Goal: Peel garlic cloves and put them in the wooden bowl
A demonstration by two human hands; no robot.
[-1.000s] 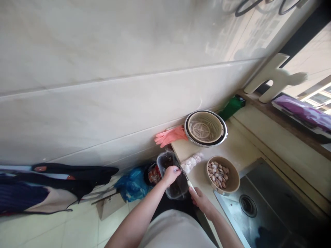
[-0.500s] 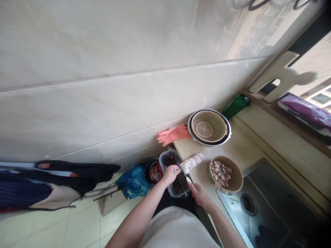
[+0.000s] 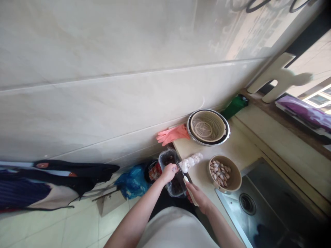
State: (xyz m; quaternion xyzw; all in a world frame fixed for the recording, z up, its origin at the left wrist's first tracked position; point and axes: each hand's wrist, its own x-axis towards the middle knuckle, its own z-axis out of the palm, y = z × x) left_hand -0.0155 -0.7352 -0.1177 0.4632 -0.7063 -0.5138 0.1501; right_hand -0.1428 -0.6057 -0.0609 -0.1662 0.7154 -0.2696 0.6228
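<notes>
My right hand (image 3: 199,196) is closed round the white handle of a knife (image 3: 190,191), its thin dark blade pointing up and left toward my other hand. My left hand (image 3: 169,173) is pinched closed at the blade, over a lined bin; what sits between its fingers is too small to make out. Just right of the blade, a row of white garlic bulbs (image 3: 191,162) lies on the counter's edge. Farther right, a tan bowl (image 3: 236,179) holds many garlic cloves (image 3: 219,173).
Below the counter edge stands the plastic-lined bin (image 3: 165,159) with dark scraps. A blue bag (image 3: 133,182) lies left of it. Behind are pink rubber gloves (image 3: 173,134), a beige colander (image 3: 207,127) inside a larger basin and a green bottle (image 3: 235,106). The steel sink (image 3: 269,196) is at right.
My right hand has turned and shifted slightly left and down, so more of the knife's white handle shows. My left hand stays pinched near the blade. The whole view has shifted slightly.
</notes>
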